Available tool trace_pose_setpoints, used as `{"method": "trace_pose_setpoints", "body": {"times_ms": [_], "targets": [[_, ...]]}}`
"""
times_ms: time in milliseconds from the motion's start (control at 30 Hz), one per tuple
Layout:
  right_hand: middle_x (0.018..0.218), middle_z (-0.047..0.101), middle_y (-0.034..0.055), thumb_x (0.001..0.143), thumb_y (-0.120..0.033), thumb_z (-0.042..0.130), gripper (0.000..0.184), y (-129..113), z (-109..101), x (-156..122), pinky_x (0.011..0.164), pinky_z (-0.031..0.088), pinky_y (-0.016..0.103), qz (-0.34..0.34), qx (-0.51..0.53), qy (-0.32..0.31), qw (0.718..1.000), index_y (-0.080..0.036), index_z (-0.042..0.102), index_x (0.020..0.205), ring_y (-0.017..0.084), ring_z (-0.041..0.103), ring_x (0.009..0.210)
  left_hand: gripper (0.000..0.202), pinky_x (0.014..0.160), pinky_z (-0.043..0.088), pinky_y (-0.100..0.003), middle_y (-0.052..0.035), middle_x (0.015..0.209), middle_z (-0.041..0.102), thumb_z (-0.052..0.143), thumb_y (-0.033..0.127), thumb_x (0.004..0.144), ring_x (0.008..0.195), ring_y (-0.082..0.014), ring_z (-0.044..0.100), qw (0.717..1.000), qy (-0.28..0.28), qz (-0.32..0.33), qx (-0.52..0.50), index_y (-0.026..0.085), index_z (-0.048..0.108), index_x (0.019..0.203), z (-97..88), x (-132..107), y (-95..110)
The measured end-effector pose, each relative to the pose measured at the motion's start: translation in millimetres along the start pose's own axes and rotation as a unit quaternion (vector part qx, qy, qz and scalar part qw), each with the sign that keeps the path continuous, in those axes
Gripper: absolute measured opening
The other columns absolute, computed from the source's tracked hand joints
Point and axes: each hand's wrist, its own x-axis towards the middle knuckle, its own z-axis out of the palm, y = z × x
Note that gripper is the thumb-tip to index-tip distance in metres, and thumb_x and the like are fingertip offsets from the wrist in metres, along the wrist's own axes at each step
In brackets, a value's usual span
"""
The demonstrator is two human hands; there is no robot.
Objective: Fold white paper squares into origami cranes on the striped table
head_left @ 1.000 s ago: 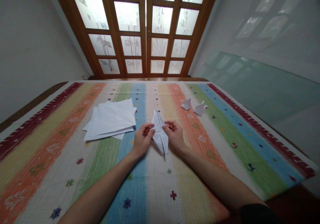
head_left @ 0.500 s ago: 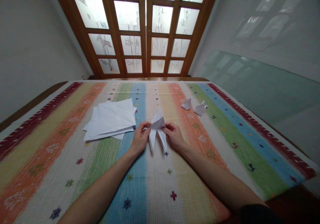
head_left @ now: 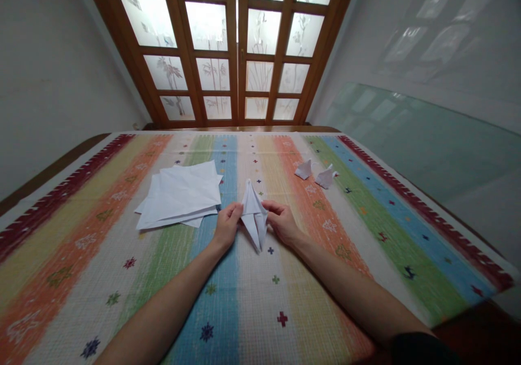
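We find at the left a brown wooden table [head_left: 49, 172] with a rounded far left corner, covered by a tablecloth [head_left: 73, 245] in maroon, yellow, orange, green, blue and off-white stripes with small printed figures. Left of the table's middle, nearer the far edge than the near side, we record a loose stack of flat white paper sheets [head_left: 187, 191], their corners fanned out of line. Just right of the stack's near corner we note the left hand [head_left: 228, 225], thumb and fingers clamped on the left side of a white paper piece folded into a slim diamond [head_left: 254, 213]. This piece is at about the middle of the table's width, one point toward the far edge, the other toward the near side, a fold line crossing its centre; we cannot tell whether it touches the cloth. The right hand [head_left: 285, 221] is closed at the fingertips on its right side. Farther right, toward the table's far right corner, we list two small folded white paper shapes, the left one [head_left: 303, 170] just beside the right one [head_left: 325, 177], both well apart from the hands.
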Motion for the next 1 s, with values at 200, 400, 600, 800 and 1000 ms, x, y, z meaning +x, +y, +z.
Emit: {"method": "trace_pose_setpoints", "body": {"times_ms": [200,400,600,800,1000], "targets": [[0.078,0.071,0.0021,0.063,-0.046,0.075,0.037,-0.9,-0.4,-0.7,0.06,0.05,0.028,0.008,0.016,-0.004,1.0,-0.02,0.073,0.091,0.016,0.062,0.066,0.038,0.051,0.042,-0.019,-0.0002,0.088,0.058,0.069,0.028,0.065,0.056,-0.0074,0.052,0.998,0.016,-0.004,-0.065,0.017,0.059,0.1,5.2,0.1,-4.7],[0.095,0.07,0.0024,0.06,-0.026,0.076,0.037,-5.2,2.1,-2.5,0.067,0.052,0.028,-0.087,-0.049,0.017,0.995,-0.023,0.068,0.096,0.017,0.065,0.076,0.039,0.061,0.048,-0.021,-0.0041,0.099,0.066,0.059,0.021,0.076,0.068,-0.0108,0.059,0.999,-0.008,0.038,-0.004,0.02,0.064,0.115,2.9,-1.7,-3.1],[0.089,0.071,0.0014,0.065,-0.027,0.071,0.03,0.9,-2.7,0.1,0.069,0.051,0.03,-0.07,-0.046,0.019,0.996,-0.024,0.072,0.095,0.017,0.064,0.074,0.038,0.083,0.049,-0.029,-0.0055,0.107,0.066,0.054,0.016,0.079,0.098,-0.0179,0.059,0.992,-0.014,0.11,0.055,0.022,0.067,0.115,1.8,-2.0,-3.3],[0.103,0.07,0.0037,0.06,-0.022,0.07,0.005,5.2,-2.8,3.3,0.081,0.049,0.034,-0.069,-0.026,0.043,0.996,-0.023,0.073,0.063,0.021,0.063,0.093,0.024,0.089,0.047,-0.032,-0.0062,0.111,0.061,0.052,0.015,0.074,0.101,-0.0199,0.059,0.988,-0.034,0.123,0.086,0.02,0.075,0.082,0.9,-2.3,-1.3],[0.09,0.07,0.0052,0.066,-0.03,0.061,0.015,0.8,-2.9,0.8,0.07,0.048,0.032,-0.044,-0.017,0.022,0.999,-0.021,0.074,0.063,0.02,0.062,0.079,0.029,0.081,0.046,-0.032,-0.0051,0.089,0.066,0.047,0.027,0.081,0.084,-0.0197,0.06,0.988,-0.059,0.12,0.071,0.018,0.073,0.072,-2.3,-3.5,5.6]]}}
